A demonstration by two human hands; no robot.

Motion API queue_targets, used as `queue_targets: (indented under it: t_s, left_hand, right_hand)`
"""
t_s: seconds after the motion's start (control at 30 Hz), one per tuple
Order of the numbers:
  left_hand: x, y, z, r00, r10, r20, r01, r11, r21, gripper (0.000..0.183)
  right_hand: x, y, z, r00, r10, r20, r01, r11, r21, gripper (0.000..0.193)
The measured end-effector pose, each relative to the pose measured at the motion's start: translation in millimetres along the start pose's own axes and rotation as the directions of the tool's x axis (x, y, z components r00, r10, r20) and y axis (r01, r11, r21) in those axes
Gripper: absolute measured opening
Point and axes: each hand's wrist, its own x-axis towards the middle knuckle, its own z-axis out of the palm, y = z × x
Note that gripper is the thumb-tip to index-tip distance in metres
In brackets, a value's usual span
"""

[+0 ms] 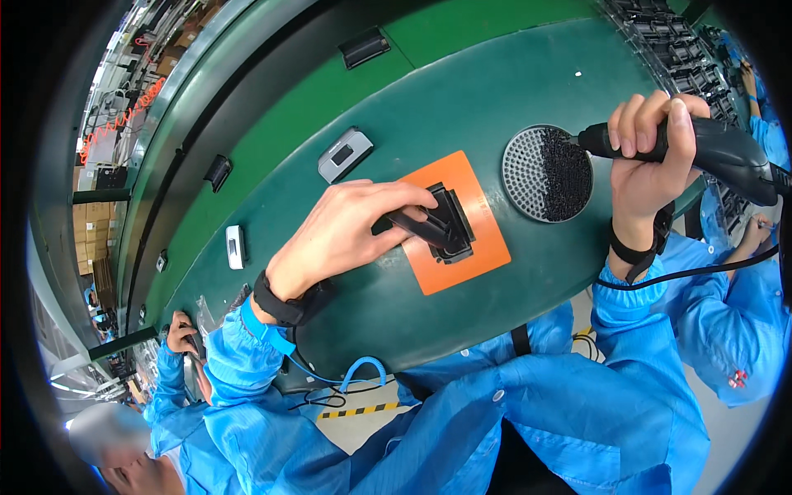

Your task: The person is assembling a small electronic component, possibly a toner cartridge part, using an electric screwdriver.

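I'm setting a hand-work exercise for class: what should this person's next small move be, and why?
Probably bring the screwdriver down onto the small black pieces in the round tray: the right hand holds it with its tip near the rim, and the left hand holds the black part on the orange mat. Whether the tip already carries one, I cannot tell.
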Motion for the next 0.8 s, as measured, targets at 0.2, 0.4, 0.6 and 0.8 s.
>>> queue_targets:
  t_s: [0.2,0.4,0.6,0.8]
  left_hand:
    - [11,20,-16,0.953,0.237,0.190,-0.282,0.921,0.268,0.029]
    - [17,24,-11,0.909,0.322,0.264,-0.408,0.816,0.410,0.019]
    - [13,12,-11,0.906,0.339,0.255,-0.413,0.843,0.345,0.017]
    - [1,15,2,0.900,0.326,0.289,-0.434,0.727,0.532,0.019]
  right_hand:
    - [0,2,-1,1.000,0.007,0.000,-0.007,1.000,-0.013,0.006]
    - [0,1,1,1.000,0.016,0.002,-0.016,1.000,-0.009,0.006]
    - [-1,1,3,0.999,0.032,0.006,-0.032,0.999,-0.025,0.007]
    - [1,-5,2,0.997,0.054,0.055,-0.053,0.998,-0.019,0.012]
